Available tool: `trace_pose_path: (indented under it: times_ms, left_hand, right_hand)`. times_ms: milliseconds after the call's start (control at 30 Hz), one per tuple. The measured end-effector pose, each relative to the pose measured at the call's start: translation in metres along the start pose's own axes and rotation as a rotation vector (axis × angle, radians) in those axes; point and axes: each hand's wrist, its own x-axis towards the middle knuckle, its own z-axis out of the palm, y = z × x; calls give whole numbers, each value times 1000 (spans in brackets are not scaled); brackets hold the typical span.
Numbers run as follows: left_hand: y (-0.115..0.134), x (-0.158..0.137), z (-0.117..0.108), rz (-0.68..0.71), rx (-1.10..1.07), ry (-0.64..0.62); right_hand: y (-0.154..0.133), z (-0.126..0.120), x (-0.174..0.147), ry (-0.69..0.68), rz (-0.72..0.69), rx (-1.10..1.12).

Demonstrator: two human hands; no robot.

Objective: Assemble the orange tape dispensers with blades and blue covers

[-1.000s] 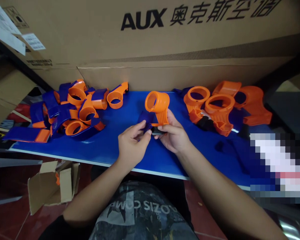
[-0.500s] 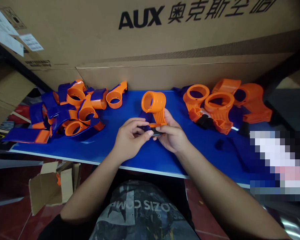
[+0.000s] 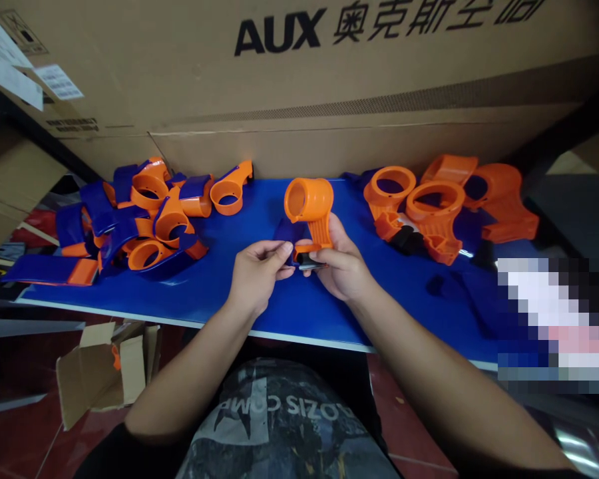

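Note:
My right hand [image 3: 347, 266] grips an orange tape dispenser [image 3: 315, 199] by its lower end, with the ring standing upright above my fingers. The thumb presses beside a dark strip with a shiny edge [image 3: 312, 265] at the base. Close on the left, my left hand [image 3: 257, 273] is closed in a pinch, thumb against forefinger. At its fingertips is the edge of a dark blue plastic piece [image 3: 289, 231], partly hidden behind the fingers and hard to make out against the blue table.
On the blue table [image 3: 219, 293], several orange and blue dispensers [image 3: 150, 253] lie heaped at the left. Several orange dispenser bodies [image 3: 436, 199] lie at the right. A large cardboard box [image 3: 289, 93] stands behind. Below left is an open small carton [image 3: 97, 372].
My left hand has drawn slightly left, away from the dispenser's base, and its fingers have closed into a tighter pinch. My right hand keeps its hold on the dispenser.

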Motion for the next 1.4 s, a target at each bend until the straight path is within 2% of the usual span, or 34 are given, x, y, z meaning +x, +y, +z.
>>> trace_pose_path:
  times_ms: [400, 600, 833, 967, 1167, 1300, 1400]
  left_hand:
    - [-10, -3, 2, 23, 51, -19]
    - [-12, -4, 5, 183, 155, 34]
    - [-22, -6, 17, 374, 385, 145]
    - [-22, -2, 16, 499, 547, 186]
    - [-10, -13, 10, 696, 719, 99]
    - [-7, -21, 4, 656, 661, 32]
    - [-6, -21, -4, 606, 615, -77]
  right_hand:
    - [0, -2, 4, 34, 12, 33]
    - [2, -1, 3, 27, 36, 59]
    - [0, 1, 3, 73, 42, 57]
    - [-1, 2, 3, 101, 53, 60]
    - [0, 1, 4, 87, 37, 47]
    - [-1, 2, 4, 91, 42, 46]
    - [-2, 2, 3, 119, 65, 75]
